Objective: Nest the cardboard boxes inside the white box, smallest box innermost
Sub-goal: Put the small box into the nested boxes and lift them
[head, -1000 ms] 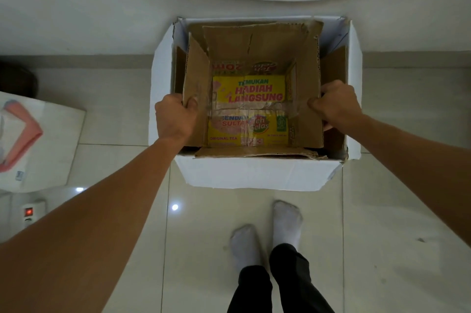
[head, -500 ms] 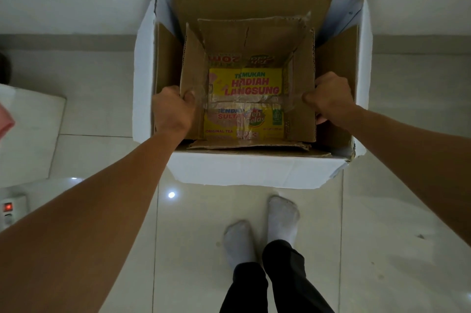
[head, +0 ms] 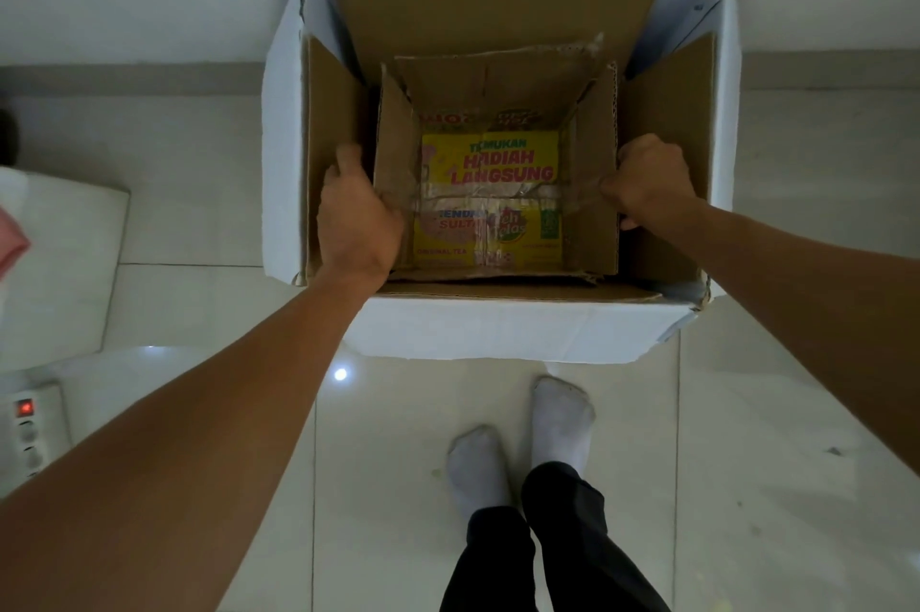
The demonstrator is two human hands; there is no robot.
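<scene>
A power strip (head: pixel 27 432) with a red light lies at left — white-socked feet (head: pixel 517 452) on pale floor tiles (head: pixel 747 412).

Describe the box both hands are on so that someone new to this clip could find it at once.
Start at the large white cardboard box on the tiled floor. Inside it sits a smaller plain brown cardboard box, flaps up, with the left hand and right hand at its side walls. Only it has a yellow printed tea label at its bottom.
</scene>
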